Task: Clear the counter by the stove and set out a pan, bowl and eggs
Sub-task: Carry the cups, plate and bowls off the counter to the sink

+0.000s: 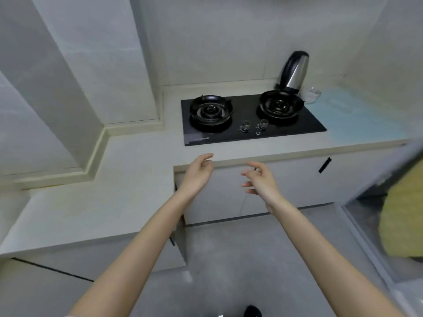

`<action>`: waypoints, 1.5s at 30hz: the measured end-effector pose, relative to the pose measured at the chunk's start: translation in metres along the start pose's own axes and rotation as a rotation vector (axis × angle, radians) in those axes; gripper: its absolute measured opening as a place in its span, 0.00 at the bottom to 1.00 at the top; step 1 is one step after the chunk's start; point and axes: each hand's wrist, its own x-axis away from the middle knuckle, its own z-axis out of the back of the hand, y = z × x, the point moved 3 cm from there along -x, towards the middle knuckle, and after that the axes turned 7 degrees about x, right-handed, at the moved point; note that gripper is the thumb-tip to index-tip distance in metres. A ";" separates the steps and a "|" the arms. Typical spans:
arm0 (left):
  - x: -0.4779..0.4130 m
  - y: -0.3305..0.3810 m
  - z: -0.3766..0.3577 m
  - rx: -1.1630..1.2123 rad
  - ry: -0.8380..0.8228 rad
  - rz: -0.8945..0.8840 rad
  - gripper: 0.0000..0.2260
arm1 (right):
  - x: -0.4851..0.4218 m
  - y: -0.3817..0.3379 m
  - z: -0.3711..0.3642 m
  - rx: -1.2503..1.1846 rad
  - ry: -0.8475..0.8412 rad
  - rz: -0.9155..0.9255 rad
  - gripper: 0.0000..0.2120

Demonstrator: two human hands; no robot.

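A black two-burner gas stove [251, 133] is set into the pale L-shaped counter [137, 161]. Behind the right burner stands a steel kettle with a black handle [295, 72]. A clear glass [311, 93] sits beside it, and a light blue mat [357, 117] lies on the counter right of the stove. My left hand [198, 173] and my right hand [261, 179] hover in front of the counter's edge, below the stove, fingers loosely spread and holding nothing. No pan, bowl or eggs show in this view.
White cabinet doors [297, 184] with a black handle [325, 165] run below the counter. A yellow-green object [402, 216] shows at the right edge behind a glass door frame. The floor is grey tile; a dark shoe tip [253, 311] shows at the bottom.
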 end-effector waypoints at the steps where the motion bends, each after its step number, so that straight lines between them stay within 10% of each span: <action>1: -0.009 0.006 -0.024 0.000 -0.019 -0.009 0.16 | -0.006 0.006 0.022 -0.004 0.017 -0.006 0.15; 25: -0.244 0.099 -0.424 0.045 -0.353 0.016 0.18 | -0.249 0.054 0.375 -0.050 0.215 -0.045 0.12; 45: -0.480 0.114 -0.564 0.121 -0.103 0.294 0.16 | -0.566 0.041 0.506 0.114 -0.048 -0.125 0.11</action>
